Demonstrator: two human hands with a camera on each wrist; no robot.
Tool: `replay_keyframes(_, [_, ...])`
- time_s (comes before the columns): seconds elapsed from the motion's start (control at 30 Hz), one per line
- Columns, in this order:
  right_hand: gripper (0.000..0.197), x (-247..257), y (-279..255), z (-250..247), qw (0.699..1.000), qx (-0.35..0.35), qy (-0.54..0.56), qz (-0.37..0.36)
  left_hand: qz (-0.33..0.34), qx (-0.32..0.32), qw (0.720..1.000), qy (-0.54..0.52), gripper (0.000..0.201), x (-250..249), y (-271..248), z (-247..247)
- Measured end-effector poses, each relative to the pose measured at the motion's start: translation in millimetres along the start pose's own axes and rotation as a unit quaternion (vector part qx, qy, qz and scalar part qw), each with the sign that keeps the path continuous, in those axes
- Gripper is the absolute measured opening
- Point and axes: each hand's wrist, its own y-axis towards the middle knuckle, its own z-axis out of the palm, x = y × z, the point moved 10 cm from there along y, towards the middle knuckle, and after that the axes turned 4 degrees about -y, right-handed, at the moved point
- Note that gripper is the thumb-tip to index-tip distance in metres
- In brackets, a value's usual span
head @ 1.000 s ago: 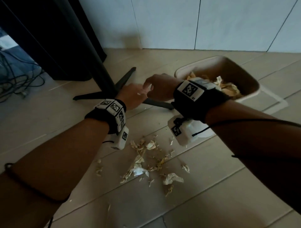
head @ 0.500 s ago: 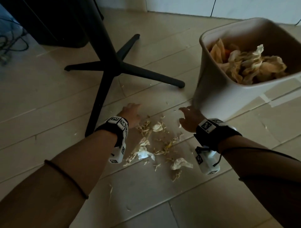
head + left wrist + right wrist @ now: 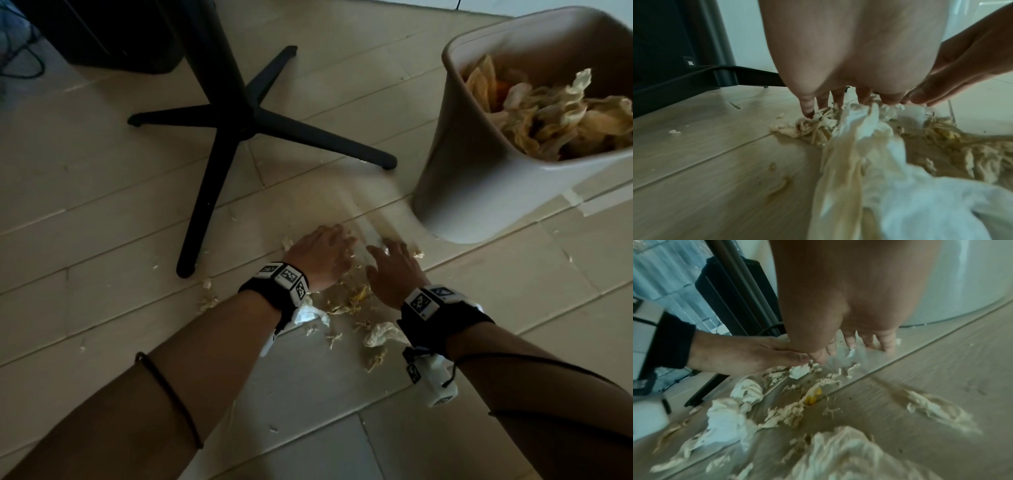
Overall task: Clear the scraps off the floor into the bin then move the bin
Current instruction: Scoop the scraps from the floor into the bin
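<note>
Pale husk and paper scraps (image 3: 356, 305) lie scattered on the light floor tiles between my wrists. My left hand (image 3: 323, 255) rests palm down on the far edge of the pile, its fingertips (image 3: 807, 112) touching shreds (image 3: 818, 128). My right hand (image 3: 394, 263) lies beside it, fingers (image 3: 885, 344) spread flat on the floor behind the scraps (image 3: 797, 410). Neither hand grips anything. A crumpled white piece (image 3: 383, 334) lies by my right wrist. The beige bin (image 3: 486, 178) stands at the right, full of husks (image 3: 555, 116).
A black stand with a four-legged base (image 3: 239, 116) is planted left of the bin; one leg (image 3: 202, 212) reaches toward the scraps. A dark cabinet (image 3: 113, 34) and cables (image 3: 20, 61) sit at the upper left. Small crumbs (image 3: 209, 298) dot the tiles left of the pile.
Both hands came down from beside the bin to the floor, then closed in together on the far side of the scrap pile. The head view dropped nearer the floor.
</note>
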Motion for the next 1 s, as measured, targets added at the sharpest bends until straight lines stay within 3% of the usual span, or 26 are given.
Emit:
replay_keyframes(0.2, [0.046,16,-18,-3,0.999,0.011,0.028,-0.045,0.015,-0.037,0.999,0.010,0.038,2,-25,1])
replay_keyframes(0.37, [0.042,0,-17,-23,0.998,-0.040,0.035,-0.021,0.026,-0.076,0.997,0.001,0.031,10,-46,-5])
replay_keyframes(0.47, [0.052,-20,-14,-16,1.000,-0.011,-0.014,0.023,-0.071,-0.076,0.994,-0.034,0.050,36,-46,-10])
replay_keyframes(0.6, [0.053,-26,-20,-6,0.999,0.004,-0.006,0.033,-0.172,0.022,0.982,-0.078,0.071,62,-46,2])
replay_keyframes(0.7, [0.048,-18,-34,-6,0.999,-0.027,0.008,0.024,-0.178,-0.005,0.981,-0.074,0.061,57,-48,4])
replay_keyframes(0.8, [0.045,-9,-43,0,0.999,-0.034,0.010,0.010,-0.141,-0.052,0.987,-0.056,0.049,43,-48,4])
replay_keyframes(0.9, [0.047,-3,-41,-1,0.999,-0.035,0.015,0.004,-0.143,-0.061,0.985,-0.073,0.055,42,-39,-4])
replay_keyframes(1.0, [0.053,4,-31,-8,1.000,-0.026,-0.001,-0.006,-0.176,-0.014,0.981,-0.080,0.066,47,-21,-10])
